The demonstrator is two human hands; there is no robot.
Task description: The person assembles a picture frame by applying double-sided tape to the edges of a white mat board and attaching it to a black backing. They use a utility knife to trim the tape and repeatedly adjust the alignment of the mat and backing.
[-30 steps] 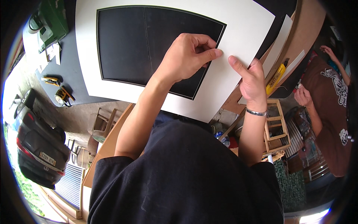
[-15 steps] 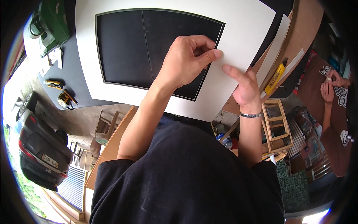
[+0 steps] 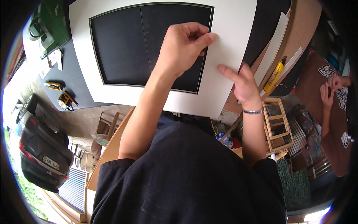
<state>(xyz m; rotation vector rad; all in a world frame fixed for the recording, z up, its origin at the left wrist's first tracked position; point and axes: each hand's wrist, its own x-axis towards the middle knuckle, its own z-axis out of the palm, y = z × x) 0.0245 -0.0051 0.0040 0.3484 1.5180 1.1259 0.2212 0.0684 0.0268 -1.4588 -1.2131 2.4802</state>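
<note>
A large white picture mat board [image 3: 123, 95] lies before me with a rectangular window cut in it; a thin dark edge lines the opening. Through the window shows a black surface [image 3: 119, 48] with a fine line across it. My left hand [image 3: 186, 48] reaches over the opening, its fingers curled and closed at the window's right inner edge, thumb on the white border. At the board's right outer edge, my right hand [image 3: 246, 84] grips with the thumb on top and the other fingers partly hidden underneath.
A yellow utility knife [image 3: 274, 77] and white strips [image 3: 274, 41] lie on brown board at the right. Left on the table are a tape measure [image 3: 65, 100], a yellow-black cutter [image 3: 53, 86] and a green tool [image 3: 50, 28]. Another person's hands [image 3: 330, 91] show far right.
The mat board has shifted away from me and slightly left, turning a little. My left hand has moved up with it, and the right hand stays at its right edge.
</note>
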